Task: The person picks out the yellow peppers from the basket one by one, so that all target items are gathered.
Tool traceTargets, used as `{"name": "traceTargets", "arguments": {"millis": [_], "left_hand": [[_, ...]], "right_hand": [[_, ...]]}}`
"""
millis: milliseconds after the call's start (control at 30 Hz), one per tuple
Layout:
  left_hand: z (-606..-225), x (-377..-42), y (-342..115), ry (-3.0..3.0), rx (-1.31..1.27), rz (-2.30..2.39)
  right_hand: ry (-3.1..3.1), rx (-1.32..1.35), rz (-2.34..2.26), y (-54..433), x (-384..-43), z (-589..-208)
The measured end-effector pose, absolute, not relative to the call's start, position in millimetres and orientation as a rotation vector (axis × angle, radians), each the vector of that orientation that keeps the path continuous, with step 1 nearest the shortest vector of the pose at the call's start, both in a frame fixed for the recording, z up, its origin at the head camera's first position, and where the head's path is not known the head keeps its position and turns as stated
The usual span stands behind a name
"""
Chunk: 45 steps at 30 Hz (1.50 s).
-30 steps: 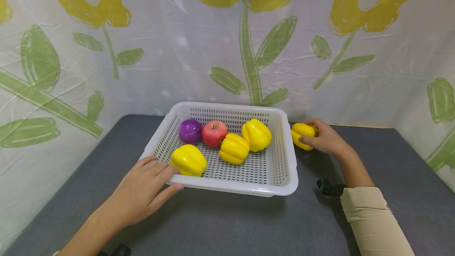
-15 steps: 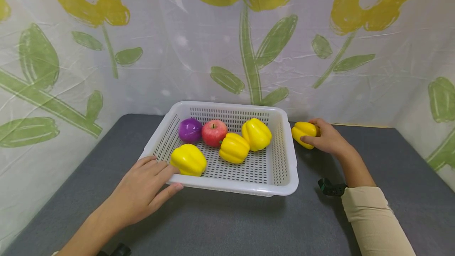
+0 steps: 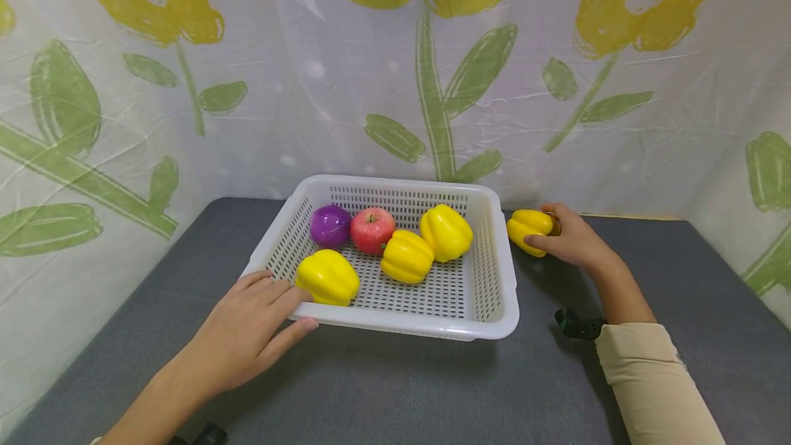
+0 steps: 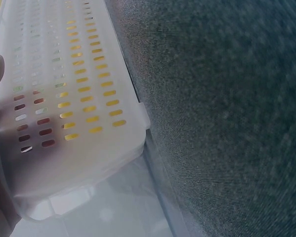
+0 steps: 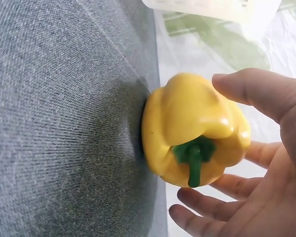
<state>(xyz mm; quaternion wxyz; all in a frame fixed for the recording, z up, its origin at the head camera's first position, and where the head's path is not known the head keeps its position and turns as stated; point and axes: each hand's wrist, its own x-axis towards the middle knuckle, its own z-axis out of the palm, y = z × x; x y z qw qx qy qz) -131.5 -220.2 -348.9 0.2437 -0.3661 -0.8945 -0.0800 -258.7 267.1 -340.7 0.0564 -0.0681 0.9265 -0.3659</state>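
A white plastic basket (image 3: 420,325) with slotted walls stands on the dark grey table. My left hand (image 3: 247,325) grips its near left corner, fingers over the rim and thumb along the front edge; the left wrist view shows the basket's outer wall (image 4: 88,163) close up. Right of the basket, my right hand (image 3: 571,239) holds a yellow bell pepper (image 3: 528,231) between thumb and fingers. In the right wrist view this bell pepper (image 5: 187,113) lies against the tabletop, its green stem (image 5: 194,163) towards the palm. The thumb touches one side; the other fingers reach behind it.
Inside the basket are a purple round item (image 3: 330,226), a red apple (image 3: 373,231) and three yellow bell peppers, one (image 3: 327,278) beside my left fingertips. A flower-printed cloth (image 3: 296,88) hangs behind the table and along both sides.
My right hand and the yellow bell pepper have shifted slightly right and away from me. The left hand and the basket stay in place.
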Motion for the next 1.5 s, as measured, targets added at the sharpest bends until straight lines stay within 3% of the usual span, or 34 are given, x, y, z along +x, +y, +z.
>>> {"name": "traceTargets", "arguments": {"millis": [767, 1500], "left_hand": [[-348.9, -130.9, -220.5, -2.421, -0.999, -0.203], [-347.9, -131.7, -219.5, -2.436, -1.009, -0.207]], "right_hand": [[2.821, -0.272, -1.051, 269.1, -260.7, -335.1], [2.833, -0.436, -0.918, 255.7, -259.8, -302.6]]}}
